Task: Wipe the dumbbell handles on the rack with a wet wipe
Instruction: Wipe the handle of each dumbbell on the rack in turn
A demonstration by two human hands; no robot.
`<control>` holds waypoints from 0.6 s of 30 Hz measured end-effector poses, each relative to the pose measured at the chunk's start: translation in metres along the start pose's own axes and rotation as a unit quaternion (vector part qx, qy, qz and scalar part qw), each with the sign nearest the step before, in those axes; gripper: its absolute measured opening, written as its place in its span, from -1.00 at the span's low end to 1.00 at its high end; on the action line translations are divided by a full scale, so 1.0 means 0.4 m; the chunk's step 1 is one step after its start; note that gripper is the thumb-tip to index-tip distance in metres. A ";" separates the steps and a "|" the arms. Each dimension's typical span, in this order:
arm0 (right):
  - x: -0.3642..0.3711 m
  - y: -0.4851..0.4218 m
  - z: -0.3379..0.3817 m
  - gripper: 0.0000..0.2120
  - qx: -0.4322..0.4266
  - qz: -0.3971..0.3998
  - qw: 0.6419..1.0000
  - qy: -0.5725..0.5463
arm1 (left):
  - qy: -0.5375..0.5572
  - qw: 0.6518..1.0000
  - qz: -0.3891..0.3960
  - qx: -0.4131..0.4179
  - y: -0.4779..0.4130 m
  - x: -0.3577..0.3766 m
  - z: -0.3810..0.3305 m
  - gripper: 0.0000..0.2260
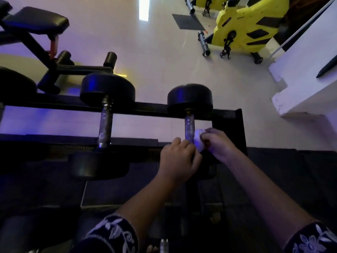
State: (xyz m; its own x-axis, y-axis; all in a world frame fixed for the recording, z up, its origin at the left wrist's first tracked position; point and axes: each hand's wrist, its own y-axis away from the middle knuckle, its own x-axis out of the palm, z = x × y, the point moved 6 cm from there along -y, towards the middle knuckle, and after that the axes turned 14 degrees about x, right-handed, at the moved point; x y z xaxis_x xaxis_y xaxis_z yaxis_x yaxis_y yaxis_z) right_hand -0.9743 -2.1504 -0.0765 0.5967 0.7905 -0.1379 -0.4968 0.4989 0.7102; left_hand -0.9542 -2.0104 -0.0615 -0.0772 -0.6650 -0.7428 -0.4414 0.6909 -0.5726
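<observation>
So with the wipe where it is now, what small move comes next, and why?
Probably slide the wet wipe up the right dumbbell's handle toward its far head. The right hand holds the wipe against the handle's near end, the left hand sits beside it, and the handle's upper stretch shows bare.

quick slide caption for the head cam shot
Right hand holds a white wet wipe against the right dumbbell handle on the rack, left hand beside it.
</observation>
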 end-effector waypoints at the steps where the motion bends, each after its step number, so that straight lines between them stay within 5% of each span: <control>1: -0.013 0.020 0.006 -0.77 -0.016 -0.024 0.999 0.022 | -0.009 0.999 0.039 0.004 -0.003 0.002 -0.007 -0.74; 5: -0.031 0.128 0.043 -0.77 -0.019 -0.012 0.999 -0.049 | 0.051 0.983 0.148 -0.091 -0.013 -0.041 -0.011 -0.72; 9: 0.008 0.259 0.055 -0.80 -0.026 0.056 0.996 -0.071 | 0.186 0.936 0.044 -0.294 0.013 -0.221 0.032 -0.84; 18: 0.264 0.561 -0.011 -0.84 -0.017 0.166 0.985 -0.040 | 0.024 0.925 0.060 -0.374 0.356 -0.673 -0.003 -0.89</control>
State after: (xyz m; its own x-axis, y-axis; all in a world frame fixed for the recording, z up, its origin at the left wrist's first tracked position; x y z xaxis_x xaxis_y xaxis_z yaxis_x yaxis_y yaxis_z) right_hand -1.0256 -1.9534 0.0651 0.4448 0.8823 0.1539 -0.6925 0.2298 0.6838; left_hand -0.9974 -1.7331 0.0574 -0.1982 -0.6209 -0.7584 -0.9209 0.3829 -0.0729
